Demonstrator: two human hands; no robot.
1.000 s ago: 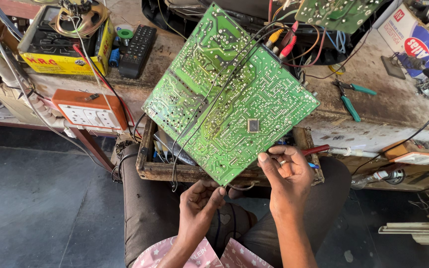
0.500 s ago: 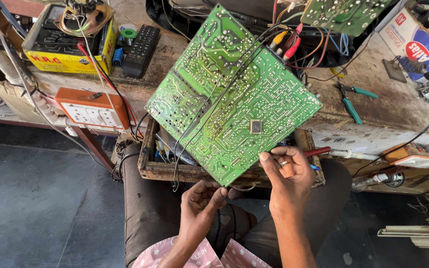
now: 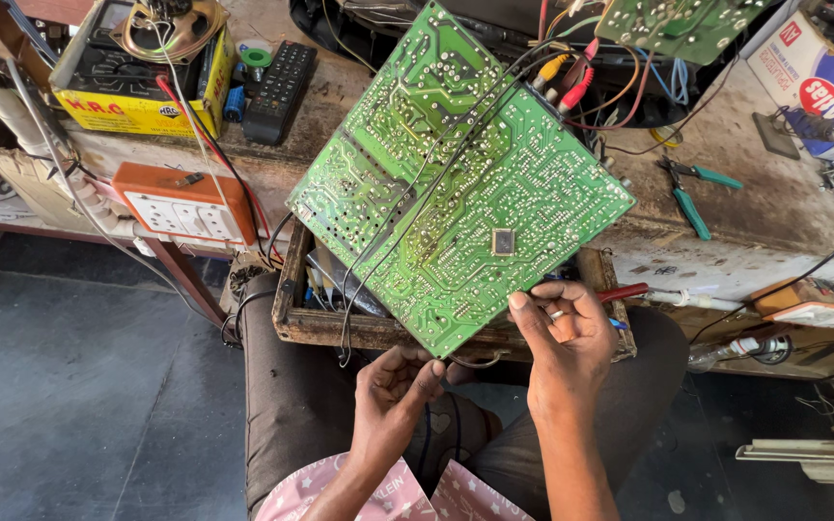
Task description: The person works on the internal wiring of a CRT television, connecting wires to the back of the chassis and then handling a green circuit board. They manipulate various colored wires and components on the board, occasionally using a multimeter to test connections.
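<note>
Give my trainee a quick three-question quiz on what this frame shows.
1. True or false: the green circuit board faces the camera with its solder side.
2. Which hand touches the board's lower right edge? A left hand B right hand
3. What tool with green handles lies on the bench to the right of the board?

Key: 1 true. 2 B; the left hand pinches a thin wire below the board's bottom corner. 3 pliers.

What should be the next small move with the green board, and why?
Probably bring the left hand up to grip the circuit board at its lower corner: only the right hand holds its edge, and the board hangs tilted over the wooden drawer, tethered by wires.
</note>
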